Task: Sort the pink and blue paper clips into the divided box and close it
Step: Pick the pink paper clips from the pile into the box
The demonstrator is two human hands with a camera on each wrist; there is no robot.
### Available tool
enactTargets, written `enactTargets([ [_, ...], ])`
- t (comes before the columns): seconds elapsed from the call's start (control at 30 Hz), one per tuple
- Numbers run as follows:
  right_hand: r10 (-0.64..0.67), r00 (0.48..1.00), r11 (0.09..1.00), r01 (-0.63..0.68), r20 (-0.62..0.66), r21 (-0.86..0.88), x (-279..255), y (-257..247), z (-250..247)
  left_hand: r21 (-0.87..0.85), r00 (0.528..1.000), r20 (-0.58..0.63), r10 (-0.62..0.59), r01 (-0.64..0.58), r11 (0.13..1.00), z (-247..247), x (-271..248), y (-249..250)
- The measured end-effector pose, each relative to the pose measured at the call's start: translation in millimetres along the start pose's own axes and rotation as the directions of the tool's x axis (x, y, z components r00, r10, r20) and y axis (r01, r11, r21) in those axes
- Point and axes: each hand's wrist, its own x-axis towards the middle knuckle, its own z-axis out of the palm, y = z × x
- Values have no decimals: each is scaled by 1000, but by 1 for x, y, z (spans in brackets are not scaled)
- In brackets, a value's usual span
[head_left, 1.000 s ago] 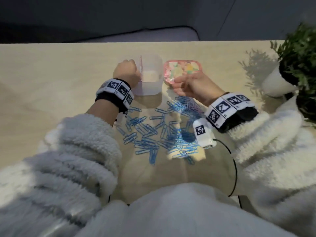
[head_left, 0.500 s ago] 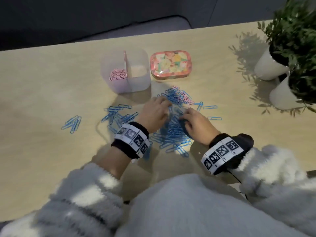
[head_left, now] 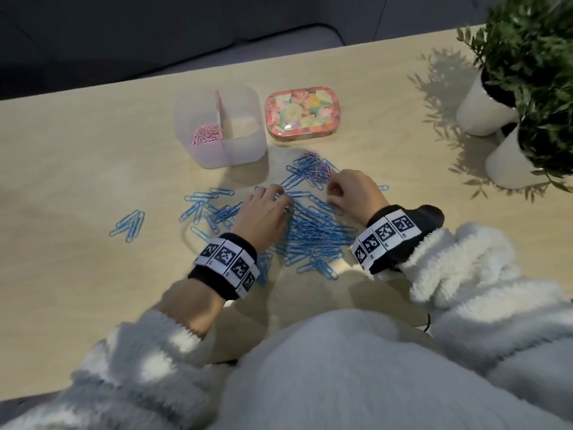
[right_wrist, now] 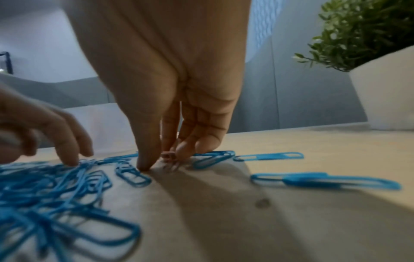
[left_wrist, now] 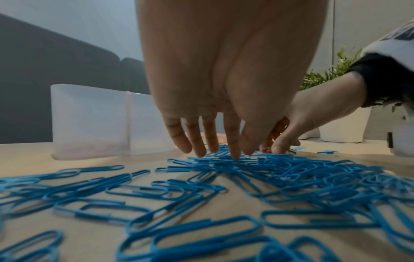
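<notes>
The translucent divided box [head_left: 245, 150] stands open at the far middle of the table, with pink paper clips [head_left: 206, 135] in its left compartment; the right one looks bare. Its floral lid [head_left: 302, 113] lies to its right. A big pile of blue paper clips [head_left: 313, 234] spreads in front of me. My left hand [head_left: 279, 197] touches the pile with straight fingers [left_wrist: 233, 148]. My right hand [head_left: 333, 190] is at the pile's far right, where thumb and fingers pinch small pink clips [right_wrist: 168, 156] on the table top.
Two white pots with green plants [head_left: 508, 156] stand at the right edge. A small group of blue clips [head_left: 130, 225] lies apart on the left. The table's far edge runs just behind the box, with a dark sofa beyond.
One second ago both hands were up at the box and lid. They came back to the pile, and since half a second ago the right hand has shifted farther out to the pink clips.
</notes>
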Motion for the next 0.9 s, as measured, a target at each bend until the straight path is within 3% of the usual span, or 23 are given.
enactTargets([
  [0.13,0,997,998,-5,75,56,-5,3,3,-73,997,-80,-14,8,997,-7,20,4],
  [0.33,224,962,905,-146,-156,399,-12,24,-11,6,999,-46,-9,9,1000,-15,61,15],
  [0.5,381,924,776,-337,29,533,-17,28,-6,46,998,-11,58,-58,997,-14,67,15],
  [0.7,276,957,937,-248,-88,244,-15,11,10,32,997,-82,16,-13,999,-7,58,-3],
  [0.9,238,971,956,-229,-28,184,-17,3,16,100,998,-29,52,-49,994,-7,64,-2],
])
